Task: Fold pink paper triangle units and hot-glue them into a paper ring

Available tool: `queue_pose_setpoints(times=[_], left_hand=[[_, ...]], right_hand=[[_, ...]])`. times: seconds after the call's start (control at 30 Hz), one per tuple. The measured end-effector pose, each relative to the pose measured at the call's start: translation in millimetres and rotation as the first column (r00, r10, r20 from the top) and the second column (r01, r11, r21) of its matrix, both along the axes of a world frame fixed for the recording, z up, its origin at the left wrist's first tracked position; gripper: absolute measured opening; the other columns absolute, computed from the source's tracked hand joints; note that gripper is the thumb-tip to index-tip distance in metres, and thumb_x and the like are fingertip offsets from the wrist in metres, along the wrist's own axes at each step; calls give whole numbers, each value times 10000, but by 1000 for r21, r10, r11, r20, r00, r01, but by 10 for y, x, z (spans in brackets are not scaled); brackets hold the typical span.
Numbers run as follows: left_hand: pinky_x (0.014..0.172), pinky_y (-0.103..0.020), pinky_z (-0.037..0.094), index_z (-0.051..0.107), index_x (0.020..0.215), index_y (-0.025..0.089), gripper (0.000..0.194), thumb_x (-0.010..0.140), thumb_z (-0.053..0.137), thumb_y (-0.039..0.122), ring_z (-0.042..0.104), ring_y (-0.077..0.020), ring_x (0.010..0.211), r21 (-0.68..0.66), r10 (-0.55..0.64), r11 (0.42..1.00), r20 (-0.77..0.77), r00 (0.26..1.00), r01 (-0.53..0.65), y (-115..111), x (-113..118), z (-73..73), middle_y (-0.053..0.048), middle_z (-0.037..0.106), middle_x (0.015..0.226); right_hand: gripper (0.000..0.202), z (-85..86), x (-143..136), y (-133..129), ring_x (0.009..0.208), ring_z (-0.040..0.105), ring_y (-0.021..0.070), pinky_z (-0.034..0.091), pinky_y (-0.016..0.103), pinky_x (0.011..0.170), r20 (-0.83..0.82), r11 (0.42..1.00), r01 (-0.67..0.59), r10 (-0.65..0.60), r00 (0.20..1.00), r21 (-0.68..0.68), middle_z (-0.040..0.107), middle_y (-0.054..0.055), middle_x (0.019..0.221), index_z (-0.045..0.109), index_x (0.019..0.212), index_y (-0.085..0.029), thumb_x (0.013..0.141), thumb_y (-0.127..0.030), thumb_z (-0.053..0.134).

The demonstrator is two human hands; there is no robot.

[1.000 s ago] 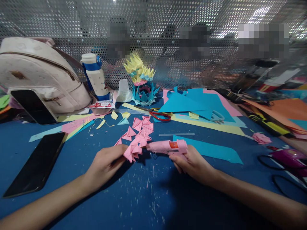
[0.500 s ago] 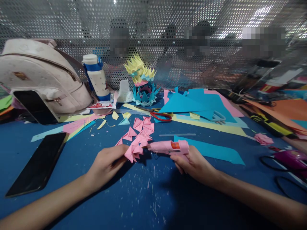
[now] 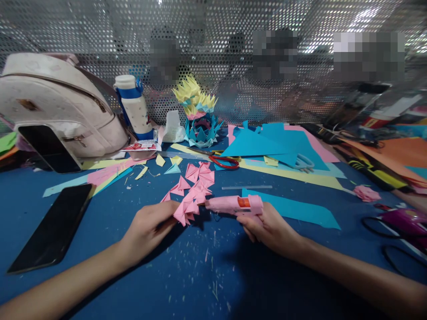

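Note:
My left hand (image 3: 151, 226) is closed on a pink folded-paper piece (image 3: 187, 210) with several pointed petals; its fingertips are partly hidden behind the paper. In my right hand (image 3: 271, 229) is a pink hot glue gun (image 3: 235, 205), gripped by its handle. The gun's nozzle points left and is at the right edge of the folded piece; I cannot tell if it touches. More pink folded triangles (image 3: 180, 186) lie just behind the held piece. Further back stands a folded-paper model (image 3: 202, 131) with blue points below and yellow points on top.
Red-handled scissors (image 3: 225, 162) and a clear glue stick (image 3: 247, 187) lie behind the gun. Blue paper sheets (image 3: 260, 143) and a blue strip (image 3: 293, 211) are to the right. At left are a black phone (image 3: 51, 229), a backpack (image 3: 56, 106) and a bottle (image 3: 133, 106). A perforated metal panel (image 3: 213, 58) closes off the back.

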State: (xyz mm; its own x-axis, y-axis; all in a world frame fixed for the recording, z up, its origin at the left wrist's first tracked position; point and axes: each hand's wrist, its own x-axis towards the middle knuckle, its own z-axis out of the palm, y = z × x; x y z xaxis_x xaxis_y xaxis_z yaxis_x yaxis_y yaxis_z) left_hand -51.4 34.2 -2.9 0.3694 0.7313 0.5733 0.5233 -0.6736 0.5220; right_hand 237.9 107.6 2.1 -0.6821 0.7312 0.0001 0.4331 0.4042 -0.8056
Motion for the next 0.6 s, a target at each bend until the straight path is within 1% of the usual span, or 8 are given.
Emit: queue_pose_setpoints(times=[0.1, 0.23, 0.33, 0.5, 0.6], left_hand=[[715, -175, 517, 654, 1018, 149, 170, 971, 500, 93, 711, -129, 837, -4, 21, 1000, -4, 1000, -21, -4, 4, 7, -71, 743, 968], [713, -183, 524, 657, 1025, 141, 169, 970, 503, 99, 718, -139, 841, 0, 46, 999, -20, 999, -46, -4, 4, 15, -82, 750, 973], [701, -185, 527, 657, 1017, 142, 166, 974, 499, 112, 720, -137, 821, 20, 44, 999, -15, 999, -44, -1, 2, 19, -81, 752, 958], [680, -196, 528, 660, 1011, 148, 179, 982, 485, 126, 722, -140, 797, -7, 38, 999, -27, 999, -39, 0, -3, 11, -74, 752, 929], [643, -205, 523, 659, 990, 150, 191, 994, 467, 146, 714, -142, 750, 16, 34, 999, -37, 999, -33, 0, 1, 9, -74, 748, 885]], right_hand=[[533, 3, -10, 0, 370, 423, 78, 310, 192, 383, -8, 1000, 6, -6, 1000, -12, 460, -18, 394, 481, 465, -189, 946, -418, 454], [538, 17, -22, 6, 367, 426, 85, 321, 200, 391, 14, 998, 48, -48, 999, -28, 466, -9, 388, 483, 458, -191, 936, -436, 461], [531, 9, -16, 13, 373, 428, 85, 327, 197, 396, 0, 999, 42, -42, 999, -30, 472, -11, 394, 477, 464, -190, 935, -434, 472], [523, -19, -5, 19, 377, 428, 85, 322, 197, 394, -7, 997, 63, -64, 998, -40, 482, -12, 404, 501, 491, -183, 947, -437, 457], [532, -15, -6, 21, 380, 421, 80, 314, 195, 395, -14, 999, 38, -38, 999, -28, 474, -16, 406, 496, 484, -183, 953, -430, 457]])
